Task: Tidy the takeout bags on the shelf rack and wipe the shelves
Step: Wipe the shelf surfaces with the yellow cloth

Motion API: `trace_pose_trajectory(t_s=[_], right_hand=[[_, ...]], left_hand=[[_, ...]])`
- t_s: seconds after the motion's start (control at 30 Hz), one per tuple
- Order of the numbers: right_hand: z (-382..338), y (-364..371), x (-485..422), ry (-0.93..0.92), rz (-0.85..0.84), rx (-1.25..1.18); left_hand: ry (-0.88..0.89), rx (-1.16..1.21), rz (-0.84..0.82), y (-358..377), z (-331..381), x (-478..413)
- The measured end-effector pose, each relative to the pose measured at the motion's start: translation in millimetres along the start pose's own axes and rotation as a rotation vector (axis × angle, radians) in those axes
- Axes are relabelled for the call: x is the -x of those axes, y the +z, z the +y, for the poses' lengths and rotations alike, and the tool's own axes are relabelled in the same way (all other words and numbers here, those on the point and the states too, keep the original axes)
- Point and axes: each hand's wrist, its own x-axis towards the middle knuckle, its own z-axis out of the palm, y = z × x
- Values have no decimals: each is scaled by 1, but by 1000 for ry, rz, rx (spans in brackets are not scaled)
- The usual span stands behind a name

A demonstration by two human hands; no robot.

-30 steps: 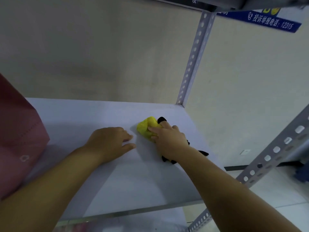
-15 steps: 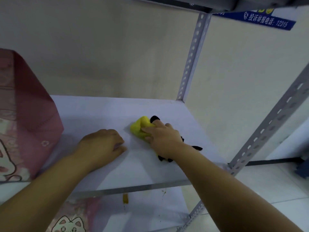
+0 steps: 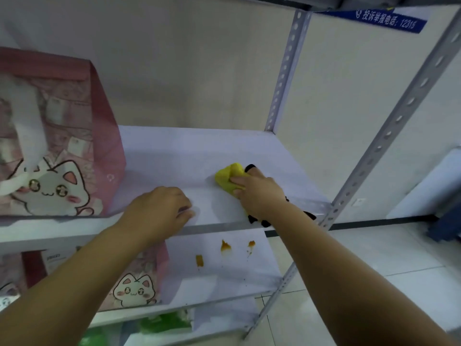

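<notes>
Head view: your right hand point(image 3: 259, 196) forms the working grip, with fingers and thumb curled over a bunched yellow cloth with black parts point(image 3: 228, 179) and pressing it onto the pale flat shelf board point(image 3: 174, 151), right of centre. The cloth looks soft, light and shapeless. It will likely bunch and creep under pressure, so hold it across the middle, palm flat. The yellow bulk protrudes ahead and left of your fingertips, and the black tail trails beneath your wrist to the front edge. Your left hand point(image 3: 159, 211) rests on the board near the front, fingers loosely curled, holding nothing. A pink cat-print takeout bag point(image 3: 57, 146) stands upright at the left end, well apart from the cloth. Orange stains point(image 3: 225, 247) mark the lower shelf point(image 3: 224, 275).
</notes>
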Motion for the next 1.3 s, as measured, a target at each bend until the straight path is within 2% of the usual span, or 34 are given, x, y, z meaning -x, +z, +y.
trace_pose_trajectory(t_s=[0.13,0.33,0.47,0.7,0.97,1.1,1.3], right_hand=[[-7,7,43,-83,42,-38],[4,22,108,-8,216,-60],[6,50,158,10,308,-205],[9,111,201,77,85,-214],[43,179,182,234,-161,-205],[64,214,156,318,-204,-188],[88,264,101,421,-138,-152]], left_hand=[[10,-13,16,-3,5,24],[58,105,116,-1,8,70],[135,144,141,14,8,101],[114,199,-15,72,6,142],[18,194,-282,155,7,144],[-34,215,-372,199,9,128],[-167,254,-383,263,16,106]])
